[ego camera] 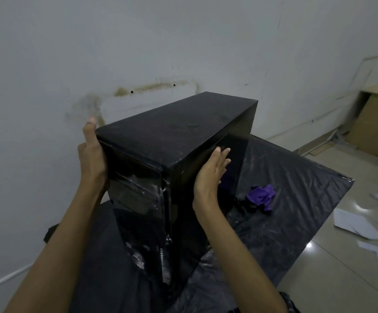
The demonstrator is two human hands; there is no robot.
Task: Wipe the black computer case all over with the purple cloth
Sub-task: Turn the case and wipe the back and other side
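Computer case [174,129] between flat, outstretched fingers [222,153]

Glossy black computer case [176,136], soft purple cloth [261,196], crinkled shiny plastic sheet [296,188], glossy floor tiles [332,263]

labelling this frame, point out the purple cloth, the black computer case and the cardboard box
purple cloth [261,196], head view, middle of its crumpled folds
black computer case [174,129], head view, its top face
cardboard box [373,127], head view, its front side

The head camera is looking forward and down from close behind the left hand [92,159] and right hand [211,175].
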